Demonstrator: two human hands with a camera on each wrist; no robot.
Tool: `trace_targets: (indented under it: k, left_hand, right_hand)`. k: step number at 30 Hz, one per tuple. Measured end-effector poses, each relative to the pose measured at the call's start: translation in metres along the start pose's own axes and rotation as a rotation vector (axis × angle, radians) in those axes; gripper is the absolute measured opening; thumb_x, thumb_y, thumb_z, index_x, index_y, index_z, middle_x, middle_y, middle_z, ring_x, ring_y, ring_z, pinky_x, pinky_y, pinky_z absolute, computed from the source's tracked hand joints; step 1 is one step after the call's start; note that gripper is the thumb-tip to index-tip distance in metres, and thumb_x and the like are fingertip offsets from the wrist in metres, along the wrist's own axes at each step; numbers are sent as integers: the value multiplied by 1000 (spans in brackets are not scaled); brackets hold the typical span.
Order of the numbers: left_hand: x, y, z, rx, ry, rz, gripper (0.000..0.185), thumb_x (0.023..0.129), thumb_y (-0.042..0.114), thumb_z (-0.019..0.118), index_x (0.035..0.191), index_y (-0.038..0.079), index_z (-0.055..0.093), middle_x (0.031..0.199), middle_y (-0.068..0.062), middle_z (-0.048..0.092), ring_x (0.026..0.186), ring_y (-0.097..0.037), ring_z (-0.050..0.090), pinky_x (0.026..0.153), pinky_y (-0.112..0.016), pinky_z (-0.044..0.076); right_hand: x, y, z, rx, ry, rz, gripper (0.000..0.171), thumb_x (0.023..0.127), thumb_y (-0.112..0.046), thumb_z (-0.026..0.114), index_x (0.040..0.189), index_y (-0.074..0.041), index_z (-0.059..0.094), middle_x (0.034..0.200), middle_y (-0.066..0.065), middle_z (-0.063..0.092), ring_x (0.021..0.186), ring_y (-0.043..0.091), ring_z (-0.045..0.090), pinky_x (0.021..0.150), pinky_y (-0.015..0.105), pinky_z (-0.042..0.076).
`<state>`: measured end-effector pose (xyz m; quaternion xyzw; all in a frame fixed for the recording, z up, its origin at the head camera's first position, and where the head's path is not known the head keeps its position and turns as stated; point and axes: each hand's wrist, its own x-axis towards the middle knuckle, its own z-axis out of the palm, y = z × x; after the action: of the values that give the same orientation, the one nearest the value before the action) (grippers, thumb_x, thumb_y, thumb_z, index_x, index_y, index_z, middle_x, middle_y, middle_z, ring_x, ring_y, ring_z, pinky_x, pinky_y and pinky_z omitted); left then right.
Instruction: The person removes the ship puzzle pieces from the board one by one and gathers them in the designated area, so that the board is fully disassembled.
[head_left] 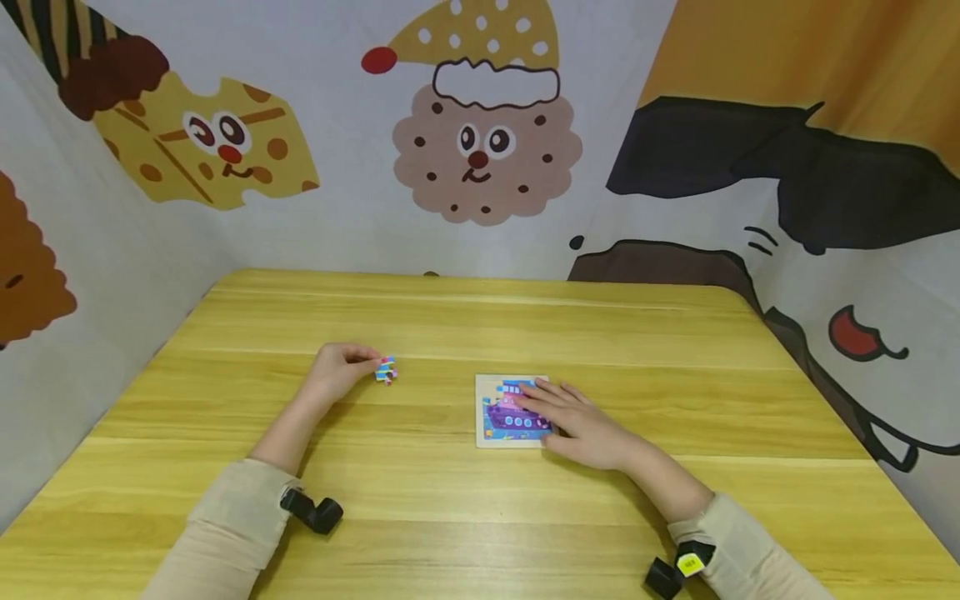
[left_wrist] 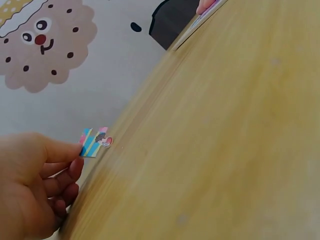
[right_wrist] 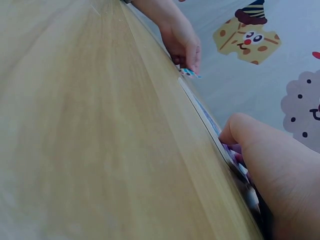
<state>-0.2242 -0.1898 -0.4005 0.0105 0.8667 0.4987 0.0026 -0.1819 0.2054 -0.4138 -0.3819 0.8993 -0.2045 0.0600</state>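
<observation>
Behind both hands hangs a pale cloth backdrop [head_left: 360,208] printed with cartoon biscuit faces, wrapping round the far and side edges of the work space. Beneath the hands spreads a yellow wooden table [head_left: 465,517], its grain running side to side; nothing lies on the stretch of wood between the two hands.

Under the right hand [head_left: 581,425] sits a small square puzzle board [head_left: 495,412] with a pale wooden rim, showing a purple boat with round portholes on a blue ground. That hand lies flat on the board's right half with its fingers [head_left: 536,398] straight and spread, pressing down rather than gripping; it hides that side of the picture. From the right wrist view the board [right_wrist: 207,120] appears only as a thin edge running away from the thumb.

Well to the left of the board, the left hand [head_left: 337,371] rests on the table with its fingers curled, pinching a puzzle piece [head_left: 386,370] between thumb and fingertip. The piece juts out past the fingertips toward the board, at or just above the table top; which, I cannot tell. Seen from the left wrist, the piece [left_wrist: 94,142] is small, striped in light blue with a patch of pink and a knob on its far side.

A black strap [head_left: 315,510] sits at each beige sleeve cuff.
</observation>
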Motion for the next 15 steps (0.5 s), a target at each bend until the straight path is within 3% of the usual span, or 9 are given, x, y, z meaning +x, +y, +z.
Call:
trace_targets:
  k: [7,15]
  left_hand:
    - [5,-4,2,133,14,84,14,90,9,67,95,-3,71,95,-15,68,90,-29,58,81,-41,44]
    - [12,-10,-2,272,-52,330,6,87,2,67,90,-1,71,85,-10,66,84,-27,57,79,-42,43]
  right_hand:
    - [-1,0,0,-5,-3,9,60,94,-25,50,151,-25,32,156,-5,21,144,21,10,112,50,5]
    - [0,0,0,-7,0,9,60,94,-26,50,151,-26,31,156,-4,21,144,22,10,112,50,5]
